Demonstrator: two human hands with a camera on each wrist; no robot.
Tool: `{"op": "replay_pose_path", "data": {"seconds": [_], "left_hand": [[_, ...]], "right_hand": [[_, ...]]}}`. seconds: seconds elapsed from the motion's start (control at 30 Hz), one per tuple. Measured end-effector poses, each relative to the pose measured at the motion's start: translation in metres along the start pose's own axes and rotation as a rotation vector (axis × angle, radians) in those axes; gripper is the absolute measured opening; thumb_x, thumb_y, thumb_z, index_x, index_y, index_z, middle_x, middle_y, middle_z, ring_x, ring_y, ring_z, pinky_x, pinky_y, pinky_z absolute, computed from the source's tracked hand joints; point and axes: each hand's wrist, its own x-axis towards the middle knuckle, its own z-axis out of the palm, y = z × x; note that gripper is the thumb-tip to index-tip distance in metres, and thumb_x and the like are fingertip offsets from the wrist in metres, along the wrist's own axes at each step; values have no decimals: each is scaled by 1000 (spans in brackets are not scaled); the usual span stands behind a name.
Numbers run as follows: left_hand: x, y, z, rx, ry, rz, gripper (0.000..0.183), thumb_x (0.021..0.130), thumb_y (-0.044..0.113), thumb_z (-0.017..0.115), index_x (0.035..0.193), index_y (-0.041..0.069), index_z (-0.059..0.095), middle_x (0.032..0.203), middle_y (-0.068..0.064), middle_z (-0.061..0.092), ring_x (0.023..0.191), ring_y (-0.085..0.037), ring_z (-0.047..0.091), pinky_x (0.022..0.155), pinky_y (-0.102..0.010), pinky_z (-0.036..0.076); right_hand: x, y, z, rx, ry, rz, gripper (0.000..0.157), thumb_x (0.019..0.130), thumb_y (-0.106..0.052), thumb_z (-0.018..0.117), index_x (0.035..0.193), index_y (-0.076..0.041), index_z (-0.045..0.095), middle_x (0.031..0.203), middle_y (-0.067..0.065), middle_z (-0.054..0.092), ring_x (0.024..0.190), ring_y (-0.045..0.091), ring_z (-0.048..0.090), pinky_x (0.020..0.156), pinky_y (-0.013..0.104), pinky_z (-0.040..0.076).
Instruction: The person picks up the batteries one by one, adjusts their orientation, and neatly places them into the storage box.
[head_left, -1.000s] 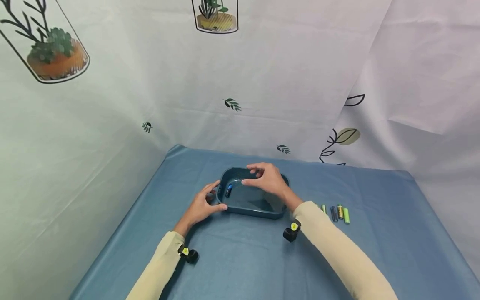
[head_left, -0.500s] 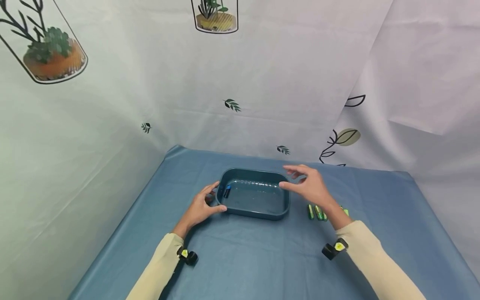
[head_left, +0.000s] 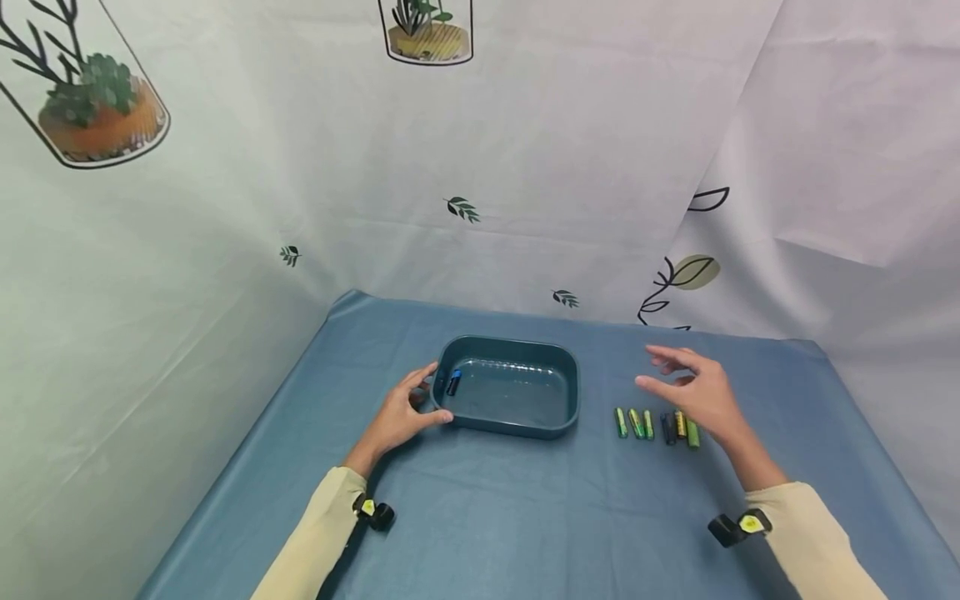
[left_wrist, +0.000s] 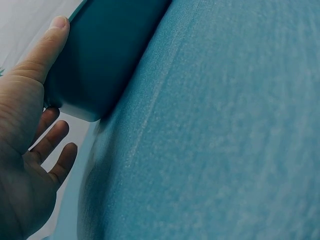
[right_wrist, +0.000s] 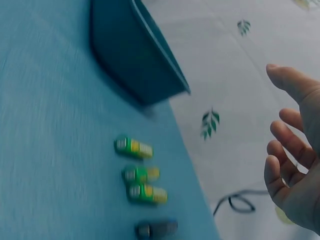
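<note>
A dark teal rectangular dish (head_left: 506, 422) stands on the cloth. My left hand (head_left: 397, 421) grips its left near corner, thumb at the near rim and fingers along the left side; in the left wrist view the lower fingers hang off the wall. Inside the dish, at its left end, lies a black-and-blue battery (head_left: 454, 382). My right hand (head_left: 693, 392) hovers with nothing in it, fingers relaxed and apart, over a row of batteries right of the dish. That row has green-and-yellow batteries (head_left: 636, 423), a dark one (head_left: 668, 428), a yellow-and-black one (head_left: 681, 424) and a light green one (head_left: 693, 433).
A blue cloth (head_left: 510, 517) covers the table. White curtains (head_left: 525, 167) with printed plants rise behind it and on both sides. A black camera is strapped to each wrist.
My right hand has moved right, from above the dish to above the battery row, which shows more fully now. My left hand, the dish and the battery inside it have stayed put.
</note>
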Motion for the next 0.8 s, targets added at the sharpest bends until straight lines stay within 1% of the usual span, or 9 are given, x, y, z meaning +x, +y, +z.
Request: {"op": "replay_pose_path", "data": {"seconds": [0.17, 0.23, 0.27, 0.4, 0.43, 0.5, 0.57, 0.67, 0.8], "left_hand": [[-1, -1, -1, 13, 8, -6, 94, 80, 42, 88, 159, 23, 40, 156, -10, 44, 127, -34, 55, 100, -57, 48], [-1, 0, -1, 14, 6, -8, 95, 80, 43, 88, 159, 23, 40, 156, -10, 44, 127, -34, 55, 100, -57, 48], [-1, 0, -1, 16, 5, -9, 95, 79, 44, 88, 159, 23, 40, 156, -10, 44, 127, -35, 55, 100, -58, 48], [0, 0, -1, 14, 5, -11, 96, 79, 45, 88, 159, 23, 40, 156, -10, 44, 126, -35, 55, 100, -58, 48], [0, -1, 0, 16, 5, -11, 96, 79, 45, 88, 159, 23, 40, 155, -10, 44, 127, -35, 55, 100, -58, 48], [0, -1, 0, 15, 8, -9, 95, 79, 45, 88, 159, 23, 40, 155, -10, 45, 126, -35, 55, 100, -57, 48], [0, -1, 0, 17, 11, -3, 96, 80, 45, 88, 159, 22, 40, 155, -11, 45, 126, -35, 55, 100, -57, 48], [0, -1, 0, 11, 14, -2, 96, 79, 44, 89, 159, 22, 40, 155, -12, 45, 127, -35, 55, 101, -57, 48], [0, 1, 1, -4, 7, -15, 96, 78, 44, 89, 159, 22, 40, 156, -11, 44, 130, -35, 53, 102, -57, 47]], "right_hand": [[-12, 17, -15, -35, 32, 34, 54, 91, -34, 80, 138, -12, 66, 118, 12, 65, 100, 4, 56, 76, 12, 45], [-17, 23, -21, -50, 35, 45, 54, 91, -33, 80, 138, -11, 66, 118, 14, 65, 98, 2, 56, 76, 12, 45], [-19, 27, -23, -56, 33, 50, 54, 91, -33, 80, 138, -10, 65, 118, 15, 65, 98, 2, 56, 75, 11, 45], [-28, 41, -32, -93, 20, 72, 55, 92, -33, 79, 139, -8, 64, 118, 17, 64, 98, 9, 57, 72, 15, 45], [-30, 44, -33, -99, 17, 76, 55, 92, -33, 79, 139, -8, 64, 119, 17, 64, 98, 8, 57, 72, 15, 46], [-33, 51, -35, -107, 13, 76, 55, 93, -32, 78, 139, -7, 64, 119, 17, 64, 97, 6, 57, 72, 14, 46], [-36, 57, -36, -112, 8, 69, 55, 93, -32, 78, 139, -6, 64, 118, 18, 65, 96, -1, 55, 72, 12, 45], [-41, 65, -35, -114, -3, 52, 53, 93, -29, 79, 137, -4, 64, 117, 18, 66, 95, -8, 52, 73, 8, 45], [-48, 74, -32, -131, -24, 33, 51, 92, -28, 80, 136, -5, 66, 115, 15, 66, 94, -11, 50, 73, 11, 47]]}}
